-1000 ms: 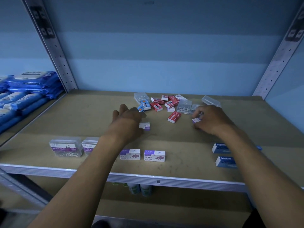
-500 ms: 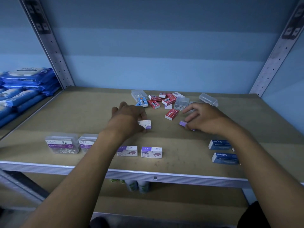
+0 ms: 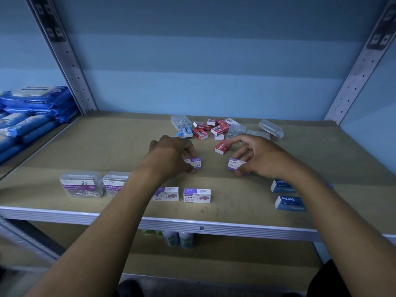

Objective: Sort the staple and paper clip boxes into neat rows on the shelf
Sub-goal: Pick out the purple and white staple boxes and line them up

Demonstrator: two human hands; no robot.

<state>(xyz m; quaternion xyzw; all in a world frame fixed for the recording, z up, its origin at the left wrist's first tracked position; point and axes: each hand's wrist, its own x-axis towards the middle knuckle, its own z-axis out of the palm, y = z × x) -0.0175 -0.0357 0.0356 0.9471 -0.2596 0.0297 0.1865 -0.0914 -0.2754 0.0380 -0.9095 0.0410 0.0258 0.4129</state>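
Boxes: left hand pinches purple-white box; right hand grips "STAPLES" box; "KREATI STAPLES" box nearer than both fingertips.

Left hand has its grip on a purple staple box, right hand on another, both behind the front-row staple box on the shelf; mixed pile farther back.
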